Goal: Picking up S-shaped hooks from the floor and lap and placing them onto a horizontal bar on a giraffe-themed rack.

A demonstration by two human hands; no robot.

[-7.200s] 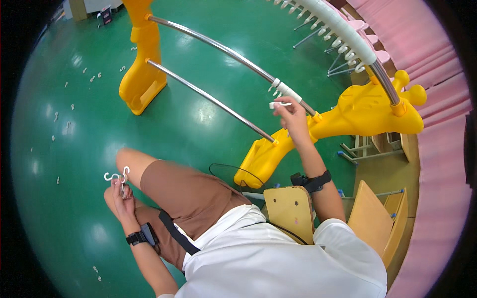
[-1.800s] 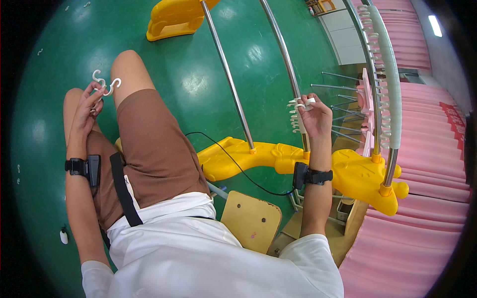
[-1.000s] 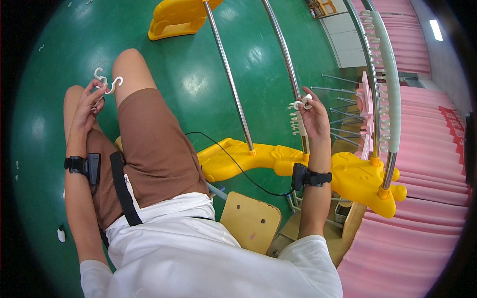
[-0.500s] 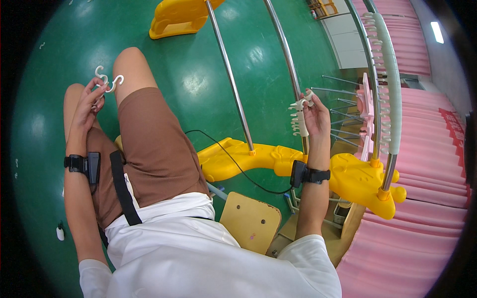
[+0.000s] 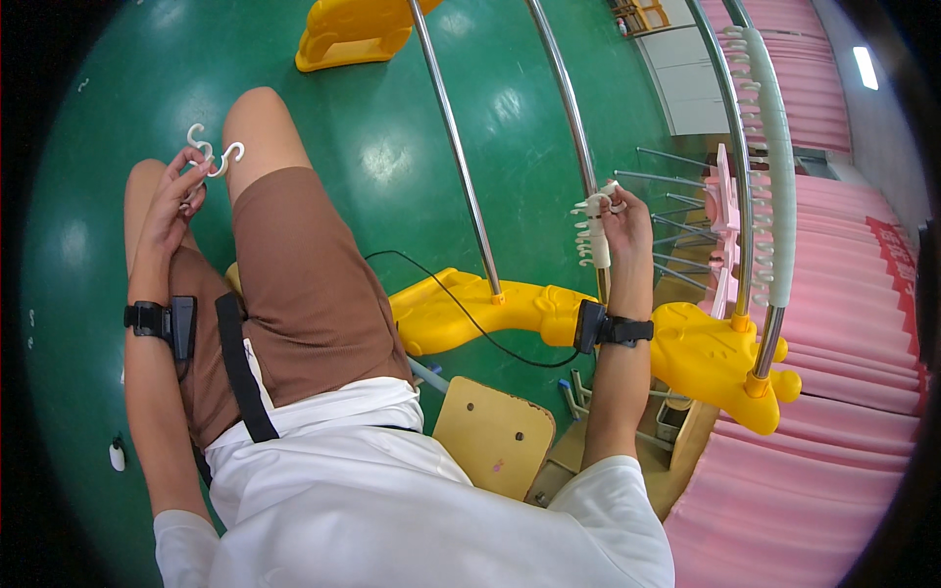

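Since the frame half a second earlier we note almost no displacement: the right hand (image 5: 619, 211) has stayed at the same spot by the steel rod, and the left hand (image 5: 174, 201) remains raised over the left knee. The fingers (image 5: 613, 191) of the right hand are pinched on a white hook (image 5: 600, 203), which sits at the top of a short stack of white hooks (image 5: 594, 238) hanging just below it, right against the nearer steel rod (image 5: 573, 137). The fingers (image 5: 192, 169) of the left hand are closed on a small bunch of white S-shaped hooks (image 5: 211, 157), held up near the bare knee, well apart from the right-hand stack. Each wrist carries a black band with a small black box, left (image 5: 162, 319) and right (image 5: 603, 327); a thin black cable (image 5: 461, 314) runs from the lap toward the right one. Outward from the hands: two steel rods, the second (image 5: 453, 137) to the left of the first, both planted in a yellow plastic base (image 5: 549, 314) on the green floor (image 5: 372, 167). To the right a third post wears a white ribbed sleeve (image 5: 774, 167), with a pink plastic piece (image 5: 727, 196) beside it and thin metal prongs between. A wooden stool seat (image 5: 493, 438) shows under the torso, and pink stacked material (image 5: 814, 470) fills the right edge.
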